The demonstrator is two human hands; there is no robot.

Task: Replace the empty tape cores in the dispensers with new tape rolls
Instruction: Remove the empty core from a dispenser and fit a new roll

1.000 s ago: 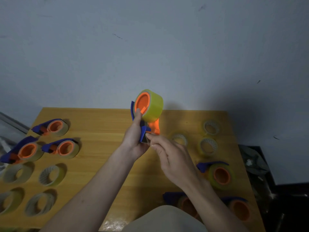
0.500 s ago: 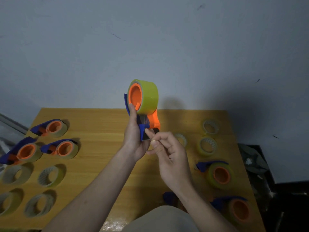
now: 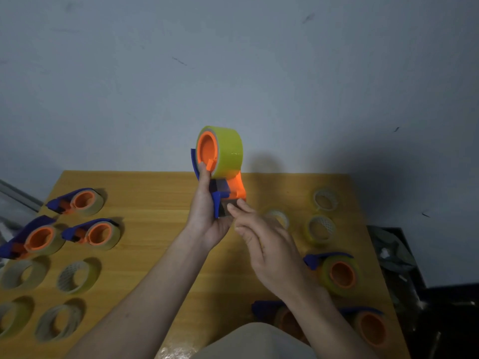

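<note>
My left hand (image 3: 207,216) grips a blue and orange tape dispenser (image 3: 228,190), held upright above the wooden table (image 3: 160,193). A full yellow-green tape roll (image 3: 228,151) sits on its orange hub. My right hand (image 3: 264,242) is just right of the dispenser's lower end, fingers apart, fingertips touching the dark strip near the blade. Three dispensers with thin rolls lie at the left: one (image 3: 77,200), another (image 3: 36,239), a third (image 3: 96,233). Three more dispensers lie at the right front, the clearest (image 3: 337,273) with a full roll.
Several loose cores and rolls lie at the left front, such as one (image 3: 77,277), and at the right back, such as one (image 3: 320,229). A grey wall rises behind the table. Dark clutter (image 3: 404,268) sits off the table's right edge.
The dispenser turned more upright in my left hand. My right hand's pinch at the blade end loosened and its fingers spread.
</note>
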